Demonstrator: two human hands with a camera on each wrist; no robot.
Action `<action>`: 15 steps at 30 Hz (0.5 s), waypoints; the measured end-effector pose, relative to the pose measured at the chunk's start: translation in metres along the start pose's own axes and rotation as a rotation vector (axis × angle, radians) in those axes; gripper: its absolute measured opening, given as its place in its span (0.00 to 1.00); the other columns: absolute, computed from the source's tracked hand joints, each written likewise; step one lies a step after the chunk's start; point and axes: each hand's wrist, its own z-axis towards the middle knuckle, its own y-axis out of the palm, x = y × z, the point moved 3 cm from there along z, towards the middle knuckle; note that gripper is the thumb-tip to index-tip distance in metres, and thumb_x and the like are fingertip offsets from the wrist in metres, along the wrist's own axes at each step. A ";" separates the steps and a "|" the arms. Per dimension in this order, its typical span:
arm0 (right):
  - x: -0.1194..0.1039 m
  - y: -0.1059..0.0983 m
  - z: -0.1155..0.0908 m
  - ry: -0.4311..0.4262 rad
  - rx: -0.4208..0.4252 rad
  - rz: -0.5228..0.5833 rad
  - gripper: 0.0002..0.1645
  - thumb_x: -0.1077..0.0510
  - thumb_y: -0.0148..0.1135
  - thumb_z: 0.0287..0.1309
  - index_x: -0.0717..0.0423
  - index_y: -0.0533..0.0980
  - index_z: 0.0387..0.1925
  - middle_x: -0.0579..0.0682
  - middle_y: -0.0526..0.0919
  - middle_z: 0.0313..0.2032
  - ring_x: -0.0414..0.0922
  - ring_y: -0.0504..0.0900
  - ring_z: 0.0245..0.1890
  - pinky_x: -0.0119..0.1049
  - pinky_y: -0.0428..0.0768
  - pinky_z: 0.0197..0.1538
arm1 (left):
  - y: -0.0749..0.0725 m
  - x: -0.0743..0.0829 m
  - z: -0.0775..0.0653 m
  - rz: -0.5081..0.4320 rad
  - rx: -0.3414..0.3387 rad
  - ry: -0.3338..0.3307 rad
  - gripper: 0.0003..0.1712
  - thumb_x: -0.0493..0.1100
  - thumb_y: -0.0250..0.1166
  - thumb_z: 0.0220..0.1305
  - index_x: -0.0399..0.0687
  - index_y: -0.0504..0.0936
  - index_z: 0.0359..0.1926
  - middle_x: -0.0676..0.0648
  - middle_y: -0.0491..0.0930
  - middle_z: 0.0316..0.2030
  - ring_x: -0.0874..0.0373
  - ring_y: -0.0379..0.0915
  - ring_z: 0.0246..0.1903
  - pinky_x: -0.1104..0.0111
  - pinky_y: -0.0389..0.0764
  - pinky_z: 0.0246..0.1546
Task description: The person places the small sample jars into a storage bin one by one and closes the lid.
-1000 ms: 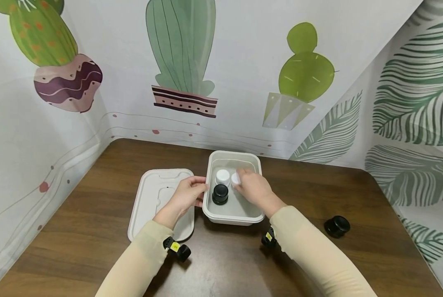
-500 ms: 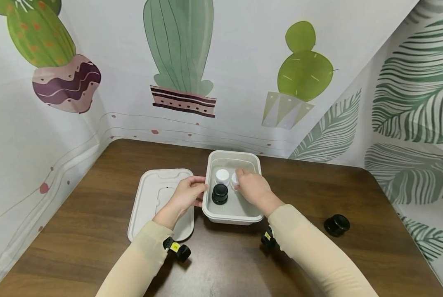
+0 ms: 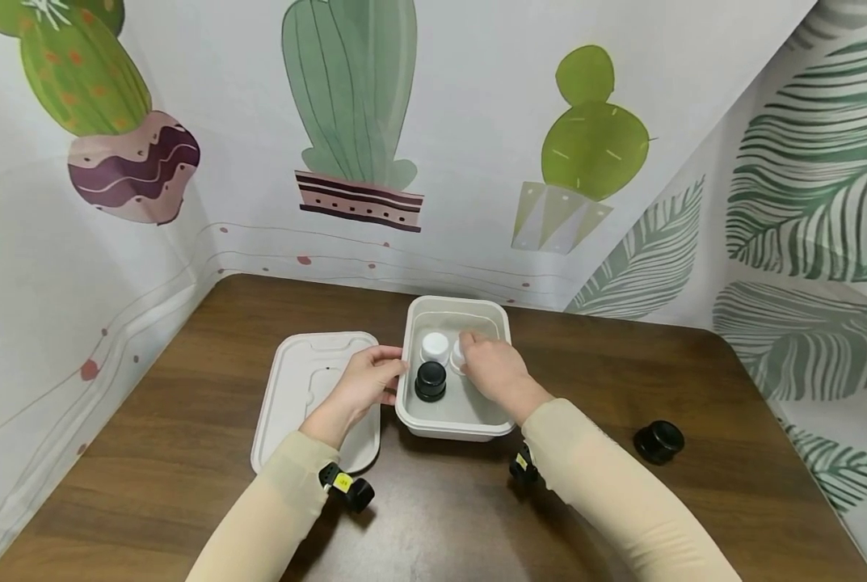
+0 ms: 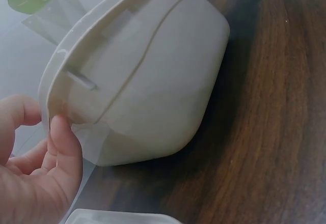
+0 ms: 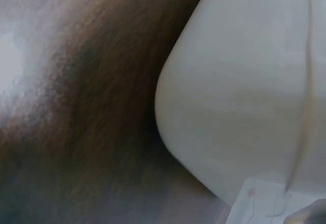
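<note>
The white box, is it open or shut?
Open. The lid lies on the table beside the box, and a black jar shows inside.

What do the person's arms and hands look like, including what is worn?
The left sleeve and right sleeve are long, plain and cream. The left hand and right hand wear no gloves. At each wrist sits a black device with a yellow label, its print too small to read.

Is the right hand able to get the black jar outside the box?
Probably yes: nothing covers the black jar on that side, though the right hand is inside the box at a white jar.
</note>
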 end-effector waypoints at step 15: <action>0.000 -0.002 0.000 -0.028 0.060 0.045 0.17 0.61 0.61 0.55 0.61 0.70 0.46 0.56 0.78 0.45 0.54 0.82 0.40 0.48 0.82 0.39 | 0.001 0.001 -0.001 -0.015 -0.003 -0.009 0.23 0.36 0.59 0.59 0.33 0.72 0.55 0.44 0.80 0.35 0.62 0.75 0.23 0.71 0.78 0.20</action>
